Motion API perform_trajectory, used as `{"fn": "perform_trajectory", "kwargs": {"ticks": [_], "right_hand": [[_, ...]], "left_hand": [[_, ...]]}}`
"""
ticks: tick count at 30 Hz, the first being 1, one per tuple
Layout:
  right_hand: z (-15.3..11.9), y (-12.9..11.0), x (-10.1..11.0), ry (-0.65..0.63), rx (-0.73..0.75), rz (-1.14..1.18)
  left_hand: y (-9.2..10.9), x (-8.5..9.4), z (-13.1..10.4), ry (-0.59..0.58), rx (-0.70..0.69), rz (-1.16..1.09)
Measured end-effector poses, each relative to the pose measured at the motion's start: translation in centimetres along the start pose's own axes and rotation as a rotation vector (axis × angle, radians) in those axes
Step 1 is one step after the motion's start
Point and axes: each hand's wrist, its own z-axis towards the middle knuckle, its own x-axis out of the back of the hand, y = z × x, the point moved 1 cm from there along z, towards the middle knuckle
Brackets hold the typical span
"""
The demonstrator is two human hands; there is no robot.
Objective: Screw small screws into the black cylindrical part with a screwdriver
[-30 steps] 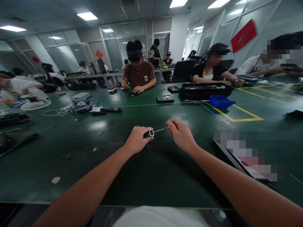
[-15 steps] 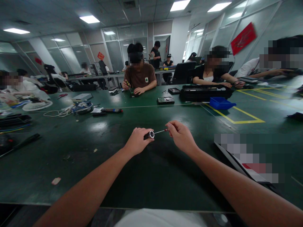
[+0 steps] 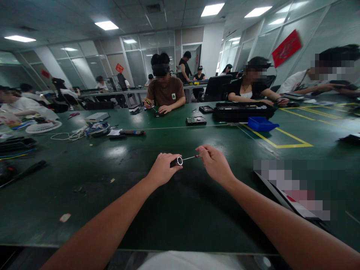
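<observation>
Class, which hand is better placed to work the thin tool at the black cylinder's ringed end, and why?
Probably the right hand: it pinches the thin tool by its red end, while the left hand holds the black cylinder.

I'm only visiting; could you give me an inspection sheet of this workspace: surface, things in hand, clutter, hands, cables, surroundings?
Surface: green table, yellow lines at right.
Things in hand: dark cylinder with bright rim; thin tool pointing toward it, contact unclear.
Clutter: blue tray, paper scrap.
Hands: left hand grips the cylinder; right hand pinches the tool.
Cables: white cable, loosely looped at left.
Surroundings: people working nearby, ceiling lights.
</observation>
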Motion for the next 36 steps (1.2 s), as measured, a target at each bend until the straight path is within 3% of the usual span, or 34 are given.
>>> {"fn": "perform_trajectory", "kwargs": {"ticks": [7,15,25,36], "right_hand": [[-0.17,0.43,-0.21,-0.044,-0.003,0.140],[-0.34,-0.40,-0.05,-0.053,-0.059,0.084],[-0.07,-0.14,-0.19,-0.002,-0.031,0.177],[-0.10,-0.21,-0.05,-0.010,0.007,0.020]], "left_hand": [[-0.02,0.06,0.07,0.002,0.016,0.009],[-0.07,0.05,-0.01,-0.004,-0.005,-0.007],[-0.04,0.07,-0.04,0.011,-0.001,-0.008],[0.14,0.21,-0.05,-0.003,0.016,0.001]]}}
